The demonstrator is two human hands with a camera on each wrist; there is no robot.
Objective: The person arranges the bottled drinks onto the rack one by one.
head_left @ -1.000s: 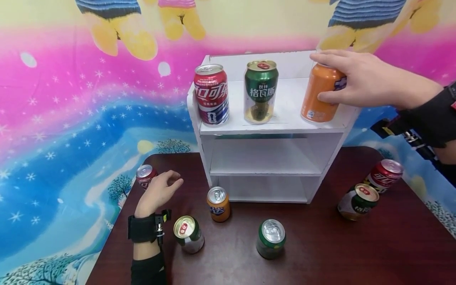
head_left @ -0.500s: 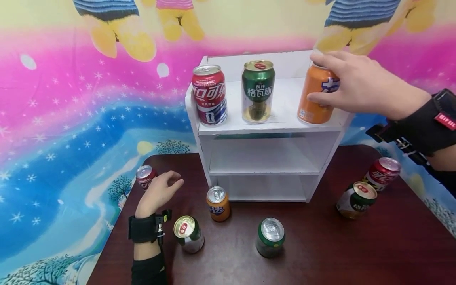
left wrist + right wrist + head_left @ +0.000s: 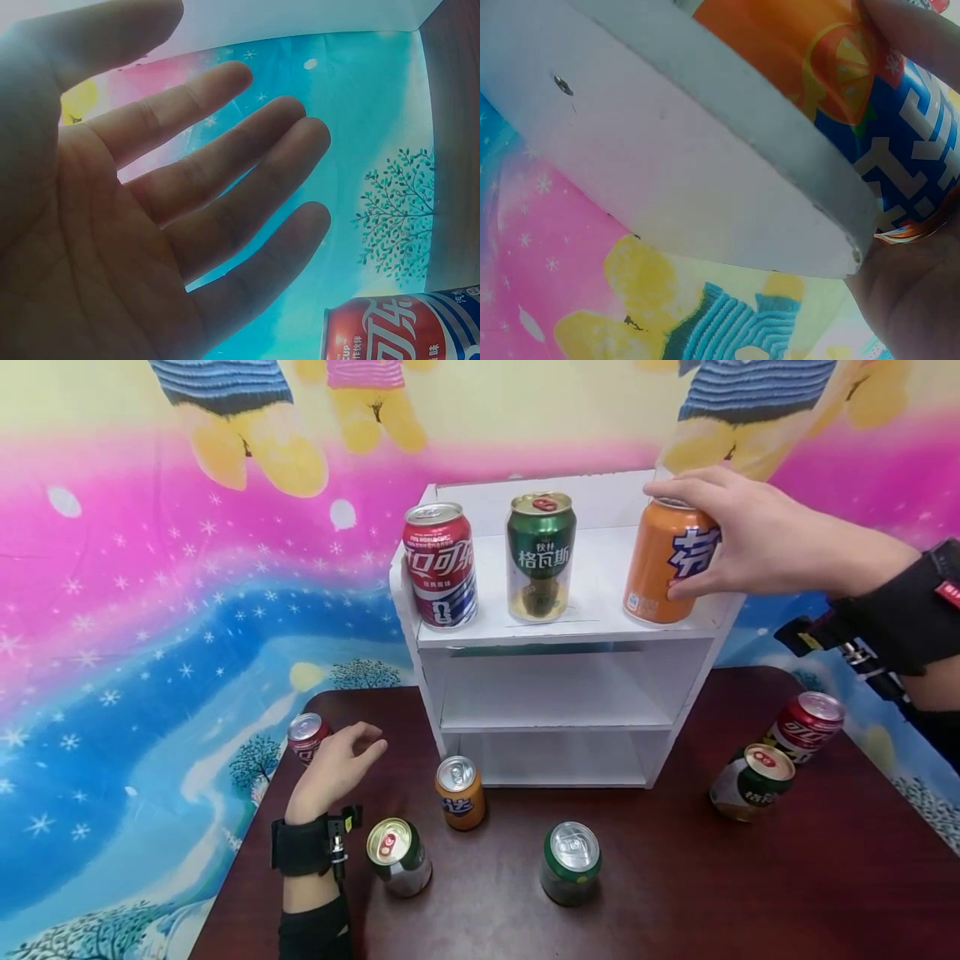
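My right hand [image 3: 772,531] grips an orange soda can [image 3: 652,568] at the right end of the white shelf's top. The thumb lies across the can's front and the fingers reach over its rim. In the right wrist view, the soda can [image 3: 780,45] shows an orange-slice picture and a blue and white label behind the shelf's side panel. Left of it on the same top board stand a green and gold can [image 3: 542,556] and a red cola can [image 3: 440,564]. Over the table's left side my left hand [image 3: 172,202] holds nothing, its fingers loosely extended, near another red can [image 3: 397,330].
Below the top, the white shelf [image 3: 555,689] has two lower levels. On the dark table [image 3: 660,893] stand a small orange can [image 3: 461,802], a green-and-silver can [image 3: 401,860], a green can [image 3: 570,868], and at right a green-and-gold can [image 3: 752,785] beside a red can [image 3: 806,727].
The orange can has turned in my right hand, so more of its blue and white lettering faces forward. My left hand stays in place. The view has shifted slightly.
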